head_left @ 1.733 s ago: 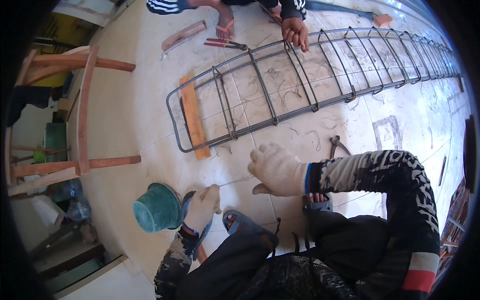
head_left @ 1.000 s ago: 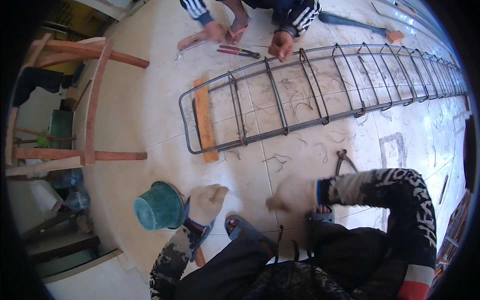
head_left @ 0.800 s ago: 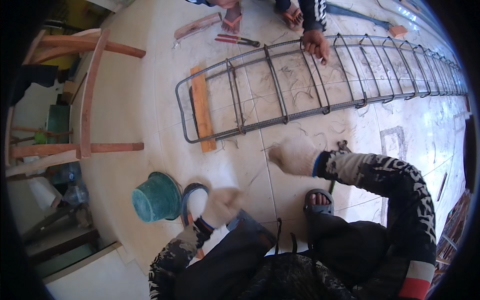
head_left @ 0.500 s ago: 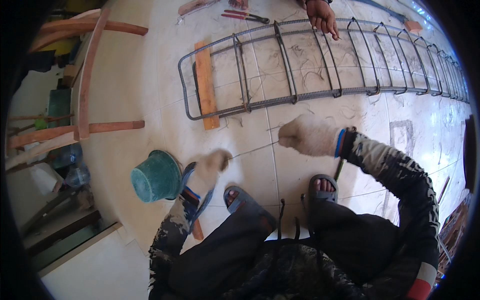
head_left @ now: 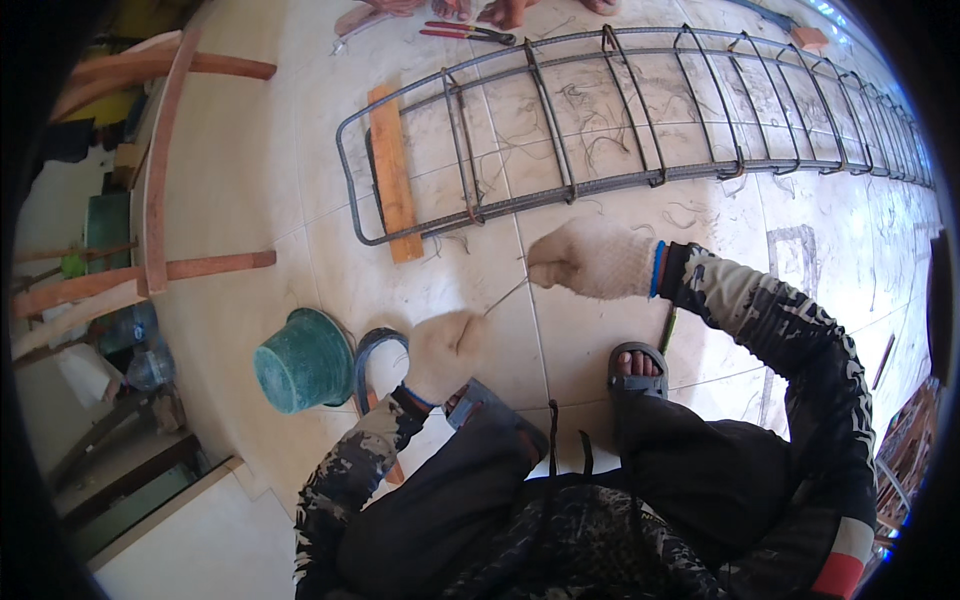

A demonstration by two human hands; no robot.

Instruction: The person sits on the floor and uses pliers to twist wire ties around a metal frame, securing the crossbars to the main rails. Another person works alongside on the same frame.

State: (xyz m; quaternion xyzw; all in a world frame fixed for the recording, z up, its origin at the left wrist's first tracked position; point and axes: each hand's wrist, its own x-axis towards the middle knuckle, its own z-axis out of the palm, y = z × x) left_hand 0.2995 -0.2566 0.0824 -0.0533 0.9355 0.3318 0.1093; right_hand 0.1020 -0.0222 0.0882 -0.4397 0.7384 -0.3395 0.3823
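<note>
A short thin tie wire point(head_left: 507, 297) runs between my two gloved hands above the tiled floor. My left hand point(head_left: 447, 352), in an off-white knit glove, is closed on its lower end. Higher and to the right, my right hand point(head_left: 597, 260) pinches the other end, with the fingers curled together. Beyond the hands lies a long cage of steel reinforcing bars point(head_left: 572, 190) with rectangular stirrups. Neither hand touches the cage. An orange-brown wood block point(head_left: 396, 185) sits at its left end.
A green bucket point(head_left: 300, 365) stands left of my left hand, beside a dark curved band point(head_left: 372, 342). Red-handled pincers point(head_left: 468, 32) lie near another person's feet point(head_left: 505, 12) at the top. A wooden frame point(head_left: 160, 180) stands left. Loose wire scraps litter the floor.
My left hand has moved right, closer to my right hand, and less wire shows between them. The other person's hand over the cage has left the view. The whole view has shifted slightly.
</note>
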